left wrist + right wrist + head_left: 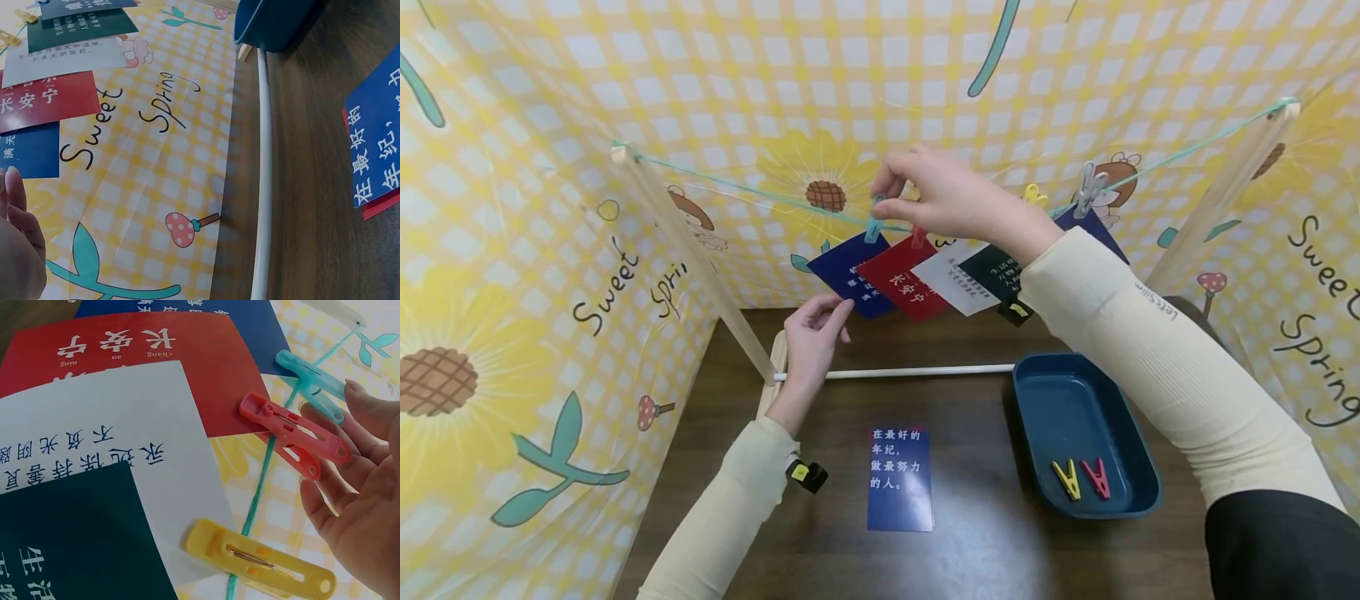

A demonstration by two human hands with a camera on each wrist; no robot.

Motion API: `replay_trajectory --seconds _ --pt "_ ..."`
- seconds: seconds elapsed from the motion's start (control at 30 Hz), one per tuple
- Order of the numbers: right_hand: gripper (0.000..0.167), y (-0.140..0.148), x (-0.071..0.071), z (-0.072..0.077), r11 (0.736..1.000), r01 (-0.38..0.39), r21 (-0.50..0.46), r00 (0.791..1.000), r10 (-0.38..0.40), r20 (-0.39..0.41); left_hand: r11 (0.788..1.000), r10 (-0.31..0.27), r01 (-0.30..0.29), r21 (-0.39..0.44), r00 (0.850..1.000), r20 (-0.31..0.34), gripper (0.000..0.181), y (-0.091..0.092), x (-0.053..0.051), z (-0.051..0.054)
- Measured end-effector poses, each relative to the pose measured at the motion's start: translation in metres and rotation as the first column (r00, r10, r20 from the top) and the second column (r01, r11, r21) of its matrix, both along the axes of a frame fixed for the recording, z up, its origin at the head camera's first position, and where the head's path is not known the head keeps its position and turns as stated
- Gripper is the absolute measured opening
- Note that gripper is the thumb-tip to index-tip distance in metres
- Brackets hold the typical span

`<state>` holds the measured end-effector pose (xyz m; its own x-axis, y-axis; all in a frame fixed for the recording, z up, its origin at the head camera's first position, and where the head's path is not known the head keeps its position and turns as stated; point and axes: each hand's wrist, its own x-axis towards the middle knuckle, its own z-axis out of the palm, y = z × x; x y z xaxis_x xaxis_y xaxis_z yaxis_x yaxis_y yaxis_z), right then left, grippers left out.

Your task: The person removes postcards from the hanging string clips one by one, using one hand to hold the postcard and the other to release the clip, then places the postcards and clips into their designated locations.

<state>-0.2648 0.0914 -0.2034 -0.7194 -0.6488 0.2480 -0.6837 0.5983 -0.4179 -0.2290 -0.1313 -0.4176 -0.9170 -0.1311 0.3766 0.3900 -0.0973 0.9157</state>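
Observation:
Along a green string (737,190) hang several cards held by clothespins. At the left end is a blue card (838,262) with white writing, under a light-blue clothespin (312,381). My right hand (943,196) pinches this clothespin's handle ends between thumb and fingers. Below, my left hand (815,333) has thumb and fingertips at the blue card's lower edge, seeming to pinch it. Beside it hang a red card (125,356) under a red clothespin (290,431), a white card (144,437) and a green card (69,544). A yellow clothespin (262,556) grips the string nearby.
Wooden posts (688,258) carry the string, with a white rod (917,371) low between them. Another blue card (900,500) lies on the brown table (760,533). A dark-blue tray (1026,442) at right holds a yellow clothespin (1066,481) and a red one (1096,479).

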Motion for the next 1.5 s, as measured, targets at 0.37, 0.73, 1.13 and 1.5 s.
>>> replay_trajectory --seconds 0.37,0.73,1.13,1.5 --pt "0.015 -0.001 0.002 -0.004 0.996 0.034 -0.079 0.999 -0.037 -0.039 1.0 0.022 -0.022 0.009 1.0 -0.005 0.015 -0.004 -0.002 -0.001" --pt "0.013 -0.001 0.0 -0.009 0.983 0.049 -0.176 0.986 -0.075 -0.15 0.999 0.033 -0.033 -0.005 0.999 -0.017 0.017 -0.011 -0.005 -0.003" --pt "0.014 0.0 -0.002 -0.012 0.969 0.021 -0.247 0.971 -0.078 -0.225 0.998 0.066 -0.066 0.013 0.998 -0.016 0.014 -0.021 -0.004 -0.002" --pt "0.015 0.006 -0.001 -0.01 0.968 0.02 -0.25 0.969 -0.08 -0.234 0.997 0.079 -0.079 0.016 0.996 -0.031 0.016 -0.031 -0.002 -0.006"
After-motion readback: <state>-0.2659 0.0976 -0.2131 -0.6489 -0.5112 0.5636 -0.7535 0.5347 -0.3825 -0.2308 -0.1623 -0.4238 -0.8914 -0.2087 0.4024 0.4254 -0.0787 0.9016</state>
